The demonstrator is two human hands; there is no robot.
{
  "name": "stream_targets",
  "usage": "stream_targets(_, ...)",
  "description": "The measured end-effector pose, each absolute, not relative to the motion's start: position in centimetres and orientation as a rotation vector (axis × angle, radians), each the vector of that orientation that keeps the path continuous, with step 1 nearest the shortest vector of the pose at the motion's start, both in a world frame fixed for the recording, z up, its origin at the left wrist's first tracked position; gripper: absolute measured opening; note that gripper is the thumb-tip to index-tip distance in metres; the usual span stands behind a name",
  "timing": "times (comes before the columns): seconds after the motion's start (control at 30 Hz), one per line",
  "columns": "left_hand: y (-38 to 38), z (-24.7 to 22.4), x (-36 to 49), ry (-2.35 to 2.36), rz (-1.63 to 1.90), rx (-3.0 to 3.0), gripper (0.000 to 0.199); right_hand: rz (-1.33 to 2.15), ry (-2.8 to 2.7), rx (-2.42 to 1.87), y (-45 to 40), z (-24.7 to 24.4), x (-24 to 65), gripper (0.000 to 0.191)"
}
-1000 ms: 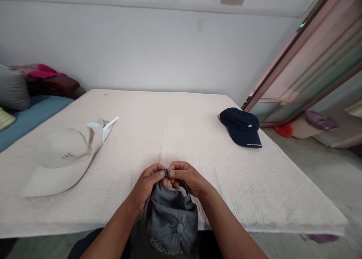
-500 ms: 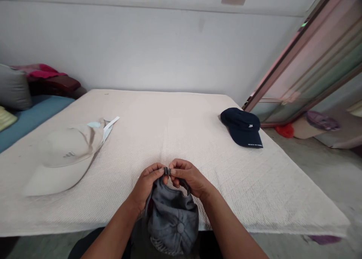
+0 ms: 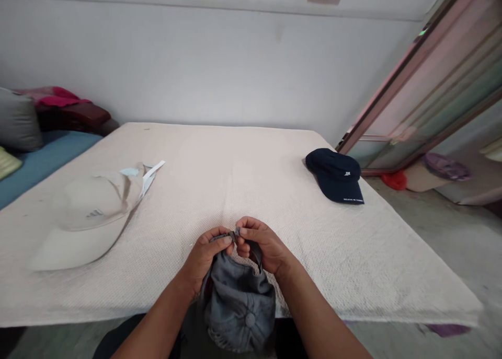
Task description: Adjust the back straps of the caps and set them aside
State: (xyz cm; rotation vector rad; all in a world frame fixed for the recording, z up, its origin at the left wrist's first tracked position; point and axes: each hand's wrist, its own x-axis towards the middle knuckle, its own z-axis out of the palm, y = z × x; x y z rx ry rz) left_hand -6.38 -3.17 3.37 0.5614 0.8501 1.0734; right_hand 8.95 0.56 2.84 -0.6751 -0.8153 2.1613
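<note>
A dark grey cap (image 3: 245,301) hangs at the table's front edge, its crown button facing up and its strap end pointing away from me. My left hand (image 3: 209,252) pinches the left part of the strap near its small dark buckle. Close beside it, my right hand (image 3: 261,241) pinches the strap's other end between thumb and fingers. The fingertips of both hands nearly touch. A beige cap (image 3: 92,207) with a white strip lies on the left, and a navy cap (image 3: 333,175) with white lettering lies on the right.
A cream textured cloth covers the table (image 3: 235,150). Behind it stands a pale wall (image 3: 196,66). A grey pillow (image 3: 18,121) and red cloth are at the far left. On the right are a glass sliding door (image 3: 415,103) and a red item (image 3: 394,180) on the floor.
The strap end in my right hand has shifted slightly up, and the buckle has tilted between my fingers. More of the strap shows above my left thumb. The other caps lie as before.
</note>
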Motion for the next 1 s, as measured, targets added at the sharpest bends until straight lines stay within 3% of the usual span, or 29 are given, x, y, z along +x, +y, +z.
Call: stream_targets(1.0, -3.27, 3.05, -6.55, 0.834, 1.051, 0.581, 0.007, 2.192, -0.855, -0.676, 0.71, 2.23, 8.61, 0.017)
